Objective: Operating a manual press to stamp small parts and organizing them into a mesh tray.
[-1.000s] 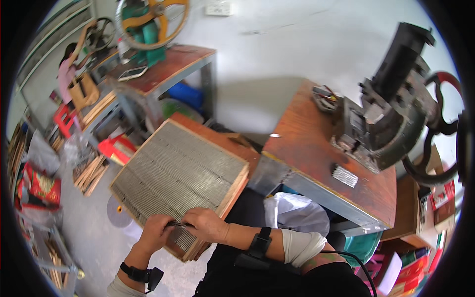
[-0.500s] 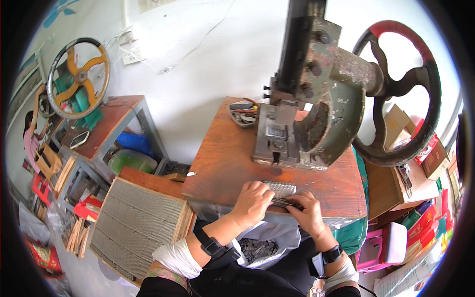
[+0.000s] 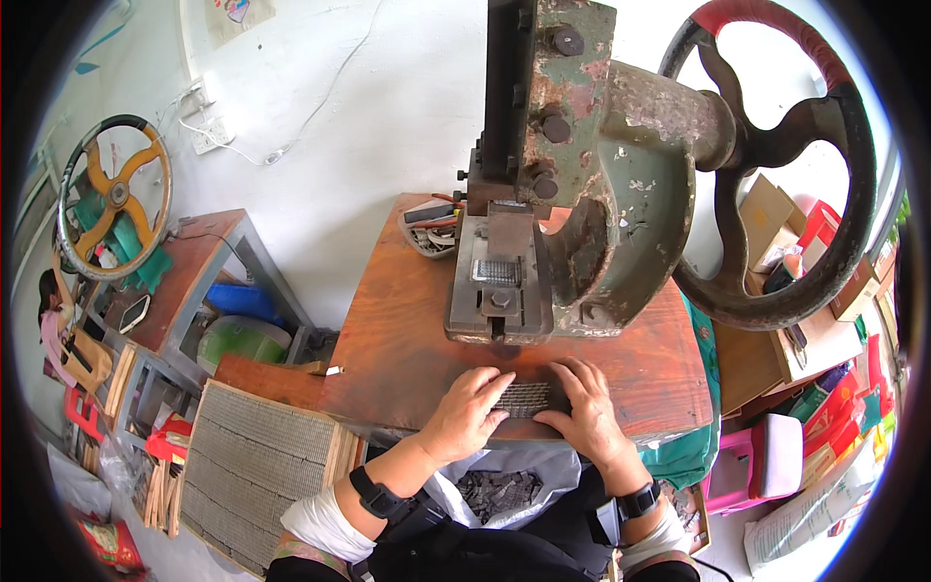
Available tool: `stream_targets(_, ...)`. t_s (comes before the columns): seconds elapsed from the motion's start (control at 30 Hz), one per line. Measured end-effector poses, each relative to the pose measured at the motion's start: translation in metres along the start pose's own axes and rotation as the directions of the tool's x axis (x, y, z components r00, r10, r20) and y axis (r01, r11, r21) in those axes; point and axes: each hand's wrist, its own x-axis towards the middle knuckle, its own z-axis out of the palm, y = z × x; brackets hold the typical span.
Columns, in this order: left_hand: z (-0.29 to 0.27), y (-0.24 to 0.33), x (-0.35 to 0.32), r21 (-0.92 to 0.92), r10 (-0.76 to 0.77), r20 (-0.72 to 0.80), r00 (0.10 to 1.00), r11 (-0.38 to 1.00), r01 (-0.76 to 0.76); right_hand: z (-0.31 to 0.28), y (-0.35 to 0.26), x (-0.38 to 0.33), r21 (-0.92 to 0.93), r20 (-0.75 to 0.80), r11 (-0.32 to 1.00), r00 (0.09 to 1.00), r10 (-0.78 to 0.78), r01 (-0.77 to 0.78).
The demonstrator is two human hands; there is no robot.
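While ridged plate [image 3: 527, 400] lies between left hand [image 3: 458, 419] and right hand [image 3: 593, 421], both pinch its ends.

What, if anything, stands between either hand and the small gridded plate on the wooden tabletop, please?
Nothing visible blocks the left hand, at the left end of the gridded plate. A dark patch lies between the plate and the right hand; whether it is an object or shadow is unclear.

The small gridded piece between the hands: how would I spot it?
Find the big press with the red-black wheel. Before it on the brown table, left hand and right hand flank the grey gridded piece. Unlike the gridded board at left, it's far smaller.
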Motion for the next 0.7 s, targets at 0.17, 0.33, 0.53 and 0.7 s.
stream_targets(0.17,0.002,0.002,0.0,0.062,0.012,0.001,1.0,0.998,-0.012,0.013,-0.01,-0.007,-0.382,0.023,0.924,0.999,0.046,-0.034)
stream_targets(0.33,-0.002,0.005,-0.001,0.055,-0.032,-0.014,0.999,0.998,0.032,0.017,-0.012,0.005,-0.385,0.065,0.922,0.998,-0.006,0.031)
stream_targets(0.53,-0.008,0.004,0.001,0.122,-0.035,-0.014,0.999,0.992,0.036,0.01,-0.007,0.019,0.139,0.036,0.984,0.992,-0.121,0.115)
stream_targets(0.7,0.015,-0.004,0.003,0.078,0.113,-0.181,0.977,0.992,-0.101,0.017,-0.001,0.018,0.104,-0.027,0.98,0.986,-0.167,0.169)
